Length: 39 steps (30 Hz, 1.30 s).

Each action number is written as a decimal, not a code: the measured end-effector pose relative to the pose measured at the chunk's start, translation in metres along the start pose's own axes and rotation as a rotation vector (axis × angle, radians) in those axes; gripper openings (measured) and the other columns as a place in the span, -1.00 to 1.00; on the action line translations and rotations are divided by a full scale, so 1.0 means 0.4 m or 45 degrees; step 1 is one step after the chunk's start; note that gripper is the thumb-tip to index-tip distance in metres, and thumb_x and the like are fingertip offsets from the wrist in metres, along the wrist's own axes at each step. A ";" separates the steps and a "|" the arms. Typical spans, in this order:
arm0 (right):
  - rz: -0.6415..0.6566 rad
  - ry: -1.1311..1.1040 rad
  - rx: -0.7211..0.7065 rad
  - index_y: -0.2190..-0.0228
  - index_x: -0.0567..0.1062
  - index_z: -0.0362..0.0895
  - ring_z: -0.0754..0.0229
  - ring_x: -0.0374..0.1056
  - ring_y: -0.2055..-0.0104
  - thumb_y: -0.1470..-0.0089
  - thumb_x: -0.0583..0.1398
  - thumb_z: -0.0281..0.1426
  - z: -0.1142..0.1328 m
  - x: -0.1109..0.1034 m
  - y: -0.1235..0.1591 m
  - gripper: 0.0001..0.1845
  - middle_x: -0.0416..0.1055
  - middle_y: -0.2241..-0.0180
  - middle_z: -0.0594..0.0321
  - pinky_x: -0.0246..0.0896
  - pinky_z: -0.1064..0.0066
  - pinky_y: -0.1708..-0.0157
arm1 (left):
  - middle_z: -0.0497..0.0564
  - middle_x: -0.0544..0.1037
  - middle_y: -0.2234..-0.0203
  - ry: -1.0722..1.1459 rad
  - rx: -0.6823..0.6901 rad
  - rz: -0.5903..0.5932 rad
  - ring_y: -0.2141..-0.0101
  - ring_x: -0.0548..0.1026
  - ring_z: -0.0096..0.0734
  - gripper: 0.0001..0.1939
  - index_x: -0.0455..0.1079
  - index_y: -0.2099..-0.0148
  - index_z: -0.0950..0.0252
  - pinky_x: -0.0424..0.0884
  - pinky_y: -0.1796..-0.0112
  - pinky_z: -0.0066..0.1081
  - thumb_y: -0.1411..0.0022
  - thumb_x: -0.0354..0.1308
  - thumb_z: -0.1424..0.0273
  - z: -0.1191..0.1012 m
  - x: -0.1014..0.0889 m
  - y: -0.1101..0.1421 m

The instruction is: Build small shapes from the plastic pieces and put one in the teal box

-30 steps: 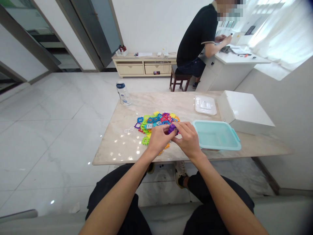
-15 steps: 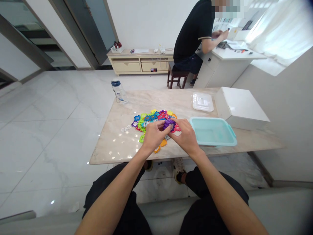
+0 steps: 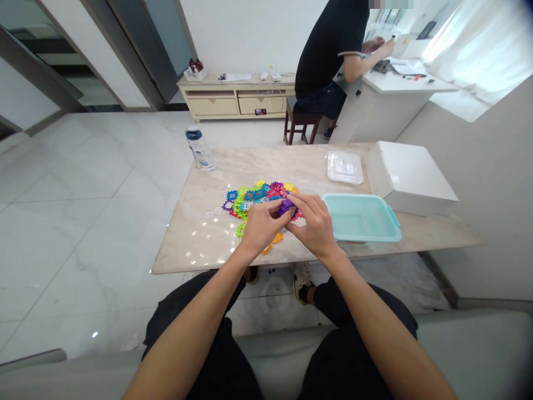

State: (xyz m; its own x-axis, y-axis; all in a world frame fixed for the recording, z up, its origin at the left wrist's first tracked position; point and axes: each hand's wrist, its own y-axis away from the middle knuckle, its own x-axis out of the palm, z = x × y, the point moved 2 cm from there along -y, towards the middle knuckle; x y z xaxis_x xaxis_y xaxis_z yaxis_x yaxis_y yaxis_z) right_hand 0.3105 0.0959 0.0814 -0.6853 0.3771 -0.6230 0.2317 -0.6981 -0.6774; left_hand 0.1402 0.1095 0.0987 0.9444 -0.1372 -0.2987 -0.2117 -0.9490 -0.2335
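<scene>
Both my hands meet over the marble tabletop, pinching a small purple plastic block of joined tiles [image 3: 287, 208] between them. My left hand [image 3: 262, 228] holds it from the left and my right hand [image 3: 314, 225] grips it from the right, partly hiding it. Just behind them lies a heap of multicoloured interlocking plastic gear tiles [image 3: 258, 194]. Two orange tiles [image 3: 270, 243] sit beside my left hand, and small white square pieces [image 3: 213, 212] lie left of the heap.
A teal plastic tub [image 3: 360, 218] stands right of my right hand, with a clear lid [image 3: 345, 168] behind it and a white box [image 3: 408, 178] at the right. A water bottle [image 3: 200, 150] stands at the far left corner. A seated person [image 3: 328, 55] works at a white desk beyond.
My hands have closed in slightly around the purple block, and my right fingers now cover more of it. The whole scene sits a little higher and further left in view as my head moves.
</scene>
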 end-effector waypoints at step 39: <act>0.095 -0.760 0.641 -0.26 0.53 -0.06 -0.05 0.57 -0.08 -0.19 0.44 -0.01 -0.037 0.053 0.007 -0.28 0.61 -0.15 0.00 0.54 0.05 -0.08 | 0.08 0.78 0.21 0.237 -0.112 -0.083 0.23 0.72 -0.23 -0.69 0.71 0.04 0.29 0.62 0.17 -0.36 -0.28 0.44 0.19 0.020 -0.032 -0.024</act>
State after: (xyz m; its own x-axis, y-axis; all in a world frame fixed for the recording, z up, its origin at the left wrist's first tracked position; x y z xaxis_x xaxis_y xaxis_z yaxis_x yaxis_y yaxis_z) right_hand 0.3066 0.1109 0.0604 -0.9685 0.0273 -0.2477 0.0484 -0.9544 -0.2947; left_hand 0.1280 0.1226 0.0975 0.9872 -0.1173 -0.1076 -0.1339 -0.9775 -0.1629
